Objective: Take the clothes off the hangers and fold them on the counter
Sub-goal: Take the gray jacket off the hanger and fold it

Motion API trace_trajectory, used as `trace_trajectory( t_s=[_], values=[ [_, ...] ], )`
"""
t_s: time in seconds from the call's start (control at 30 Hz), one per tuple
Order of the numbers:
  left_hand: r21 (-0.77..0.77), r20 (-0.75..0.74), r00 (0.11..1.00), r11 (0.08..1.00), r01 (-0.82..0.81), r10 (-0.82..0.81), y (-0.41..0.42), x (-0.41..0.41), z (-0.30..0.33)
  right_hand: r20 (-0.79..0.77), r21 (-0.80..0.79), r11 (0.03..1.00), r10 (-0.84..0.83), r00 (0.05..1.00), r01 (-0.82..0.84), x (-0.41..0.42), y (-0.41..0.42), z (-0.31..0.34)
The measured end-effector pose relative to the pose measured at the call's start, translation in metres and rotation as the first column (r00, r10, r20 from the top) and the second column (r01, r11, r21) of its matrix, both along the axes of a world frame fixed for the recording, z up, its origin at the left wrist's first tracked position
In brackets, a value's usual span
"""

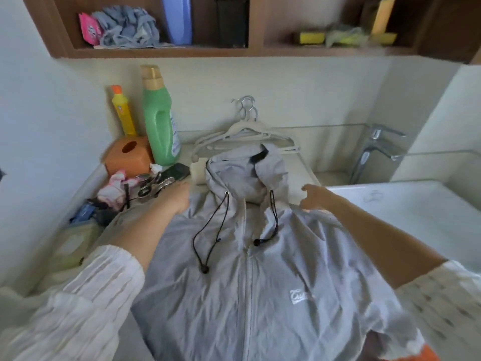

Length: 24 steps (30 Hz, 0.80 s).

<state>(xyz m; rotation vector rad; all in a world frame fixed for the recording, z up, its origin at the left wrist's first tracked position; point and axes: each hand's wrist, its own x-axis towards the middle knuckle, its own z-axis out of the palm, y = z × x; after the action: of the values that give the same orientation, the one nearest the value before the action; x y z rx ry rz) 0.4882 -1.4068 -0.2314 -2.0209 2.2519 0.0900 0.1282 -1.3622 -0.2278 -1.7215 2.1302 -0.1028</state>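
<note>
A grey zip-up hooded jacket [250,269] lies face up on the counter, hood pointing away from me, black drawcords across its chest. My left hand [178,198] lies at the jacket's left shoulder; whether its fingers hold the cloth is hidden. My right hand [313,198] is at the right shoulder, fingers curled and pinching the fabric. Several white hangers [244,134] are stacked flat behind the hood. A cream folded garment [299,175] lies under the hood.
A green detergent bottle [161,121], a yellow bottle [123,113] and an orange box [128,156] stand at the back left, with metal clips [153,185] and small clutter in front. A white sink [406,214] and faucet [374,149] are on the right. Shelves hang overhead.
</note>
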Motion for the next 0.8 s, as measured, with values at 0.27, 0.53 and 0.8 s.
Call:
trace_trajectory(
  t_s=[0.27, 0.53, 0.8],
  values=[
    [0.160, 0.063, 0.998, 0.987, -0.009, -0.001, -0.018, -0.020, -0.023, -0.313, 0.129, 0.991, 0.082, 0.946, -0.044, -0.056, 0.006, -0.009],
    [-0.031, -0.459, 0.887, 0.999, 0.037, -0.047, -0.040, -0.044, 0.051, -0.195, -0.273, 0.936, -0.281, 0.940, 0.223, -0.081, -0.050, 0.046],
    [-0.196, 0.119, 0.989, 0.978, -0.067, 0.091, -0.082, -0.074, 0.115, 0.008, -0.572, 0.789, -0.265, 0.964, 0.222, -0.099, -0.120, 0.103]
  ],
)
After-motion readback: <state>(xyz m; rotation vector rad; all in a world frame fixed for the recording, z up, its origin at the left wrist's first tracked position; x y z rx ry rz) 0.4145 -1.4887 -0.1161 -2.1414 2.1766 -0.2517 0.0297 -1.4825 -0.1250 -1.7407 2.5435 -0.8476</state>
